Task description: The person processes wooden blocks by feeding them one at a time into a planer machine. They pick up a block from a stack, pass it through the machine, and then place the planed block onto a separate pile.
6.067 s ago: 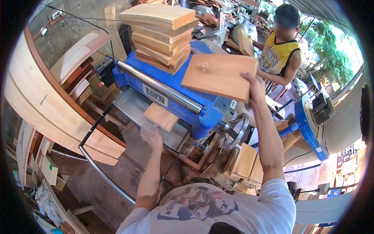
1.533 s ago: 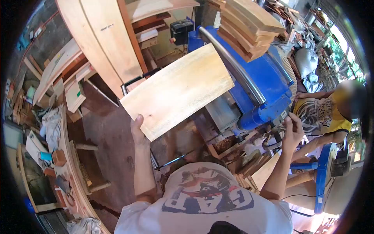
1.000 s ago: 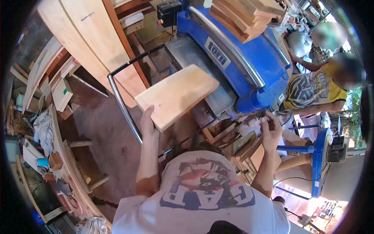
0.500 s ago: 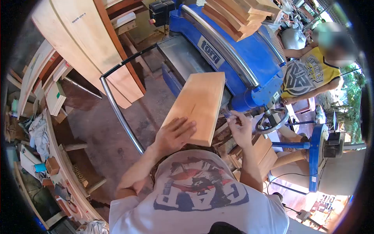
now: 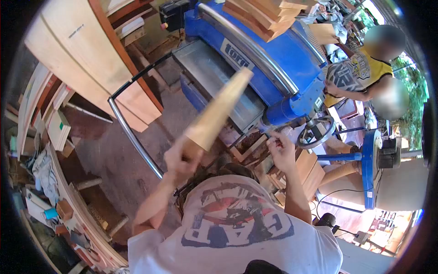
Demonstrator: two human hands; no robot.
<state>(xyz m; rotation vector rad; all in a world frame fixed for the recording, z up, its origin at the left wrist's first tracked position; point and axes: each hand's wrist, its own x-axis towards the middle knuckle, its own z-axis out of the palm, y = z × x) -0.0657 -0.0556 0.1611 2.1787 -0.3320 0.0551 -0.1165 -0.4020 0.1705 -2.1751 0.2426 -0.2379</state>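
A wooden board (image 5: 219,112) is turned nearly edge-on, its far end rising toward the front of a blue thickness planer (image 5: 273,77). My left hand (image 5: 181,159) grips the near end, the fingers wrapped round it and partly blurred. Beside the planer's near corner is my right hand (image 5: 281,150), its fingers curled together near a bluish bit; whatever they pinch, if anything, is too small to make out. Behind the board shows the planer's metal bed (image 5: 200,59).
Stacked boards (image 5: 264,16) lie on the planer. A handwheel (image 5: 318,132) sticks out to the right of my right hand. A curved metal rail (image 5: 134,139) runs on the left, beside long leaning panels (image 5: 86,55). A person in a yellow top (image 5: 365,71) stands beyond, holding a board.
My left hand has gone from lying on the board's face to gripping its near end. The board has rolled from flat to nearly edge-on. My right hand stays near the planer corner.
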